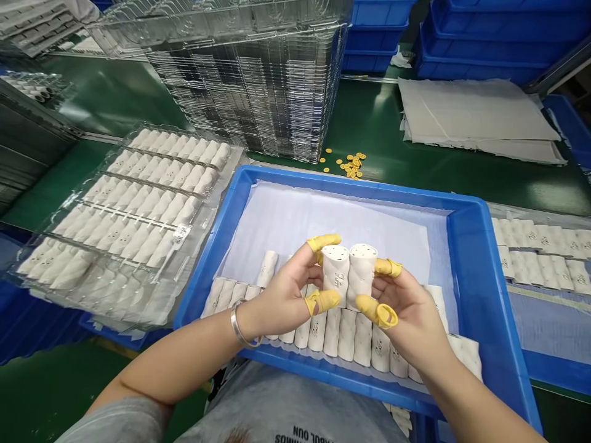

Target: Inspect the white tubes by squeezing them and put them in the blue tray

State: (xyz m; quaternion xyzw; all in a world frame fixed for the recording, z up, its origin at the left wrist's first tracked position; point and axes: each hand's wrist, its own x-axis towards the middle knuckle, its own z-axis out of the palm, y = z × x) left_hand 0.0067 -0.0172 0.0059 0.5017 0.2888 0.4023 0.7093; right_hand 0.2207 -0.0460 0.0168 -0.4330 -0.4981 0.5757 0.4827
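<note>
Your left hand [287, 290] and right hand [409, 304] are both over the blue tray [502, 307], each closed on one white piece between thumb and fingers, with yellow covers [324, 301] on the digits in contact. The left-hand piece [336, 278], which bears a dark script mark, lies just to the right of your left fingers; the right-hand piece [361, 277] lies just to the left of your right fingers. Each is therefore nearest the hand that grips it. Their long axes run roughly parallel and near upright, hole-dotted ends uppermost. The two stand side by side; whether their walls touch cannot be told. Below them, a row of similar pieces [346, 335] lies along the tray's near side, on the white sheet [369, 220].
</note>
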